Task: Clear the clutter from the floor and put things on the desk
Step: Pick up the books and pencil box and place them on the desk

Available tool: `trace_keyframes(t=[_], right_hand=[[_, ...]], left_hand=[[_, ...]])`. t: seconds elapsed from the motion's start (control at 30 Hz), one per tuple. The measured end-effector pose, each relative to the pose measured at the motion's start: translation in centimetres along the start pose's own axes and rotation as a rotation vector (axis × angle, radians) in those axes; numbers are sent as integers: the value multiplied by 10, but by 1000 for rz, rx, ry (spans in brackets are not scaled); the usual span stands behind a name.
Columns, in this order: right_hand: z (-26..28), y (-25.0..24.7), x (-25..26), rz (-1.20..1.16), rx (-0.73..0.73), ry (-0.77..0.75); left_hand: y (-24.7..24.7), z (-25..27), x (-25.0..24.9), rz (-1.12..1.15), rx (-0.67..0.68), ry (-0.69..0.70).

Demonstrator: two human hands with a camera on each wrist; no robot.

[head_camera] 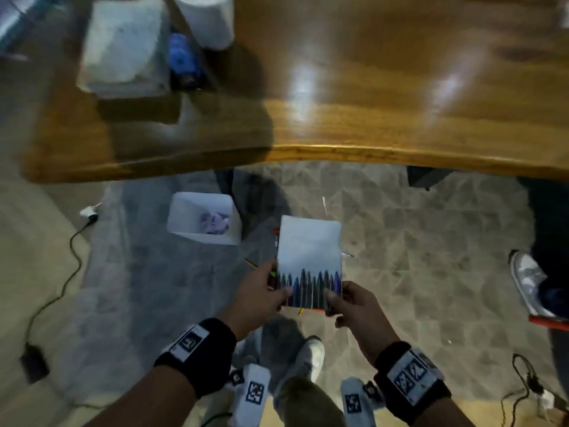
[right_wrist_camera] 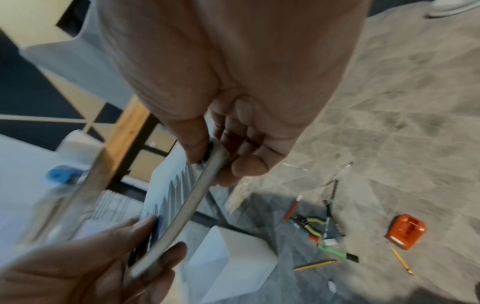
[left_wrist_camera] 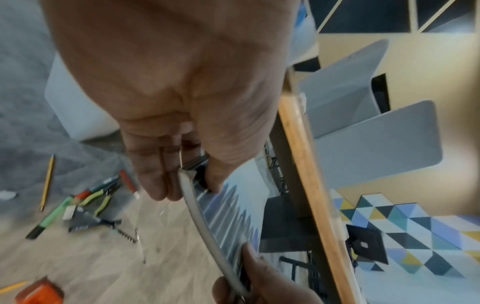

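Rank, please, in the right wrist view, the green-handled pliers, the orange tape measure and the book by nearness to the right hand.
1. The book, pinched at its edge by the right hand.
2. The green-handled pliers, on the floor below and right of it.
3. The orange tape measure, farther right on the floor.

Head cam up high, looking steeply down past the desk (head_camera: 369,87) edge at the floor, both hands low in frame. Left wrist cam tight behind the left hand (left_wrist_camera: 182,92), facing fwd & down. Right wrist cam same, close on the right hand (right_wrist_camera: 246,82). All 3 share the booklet (head_camera: 309,257); both wrist cams catch the floor clutter (right_wrist_camera: 324,232).
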State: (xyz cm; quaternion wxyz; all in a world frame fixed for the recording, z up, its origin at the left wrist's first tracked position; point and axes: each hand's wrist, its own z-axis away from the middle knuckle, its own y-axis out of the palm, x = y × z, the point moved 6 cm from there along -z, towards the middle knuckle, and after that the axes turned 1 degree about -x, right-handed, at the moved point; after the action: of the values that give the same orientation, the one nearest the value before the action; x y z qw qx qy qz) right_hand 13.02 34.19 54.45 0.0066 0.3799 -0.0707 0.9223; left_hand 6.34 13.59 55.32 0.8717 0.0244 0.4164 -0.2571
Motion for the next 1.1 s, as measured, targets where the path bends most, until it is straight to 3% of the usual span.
trace_keyframes(t=[0.2,0.3,0.43,0.63,0.83,0.97,1.1], right_hand=[[38,69,95,174,208,-199],[30,109,138,225,232,-341],[9,164,194,173,239,-440],[-29,227,291,95,229,-570],[-93,272,374,220,6,-712],[-116,290,414,442,-179,-794],[-133,308,418,668,-208,-736]], left_hand=[[-98,89,-22,-116,-192,86],[-148,104,-26,-57,-365,48],[-213,100,-50,-120,-567,152],[-306,59,-100,-191,-779,294],[-386,-8,-154,-273,-844,375],[-421,-51,-173,-338,-868,381],[-435,-93,-169,-514,-879,325]])
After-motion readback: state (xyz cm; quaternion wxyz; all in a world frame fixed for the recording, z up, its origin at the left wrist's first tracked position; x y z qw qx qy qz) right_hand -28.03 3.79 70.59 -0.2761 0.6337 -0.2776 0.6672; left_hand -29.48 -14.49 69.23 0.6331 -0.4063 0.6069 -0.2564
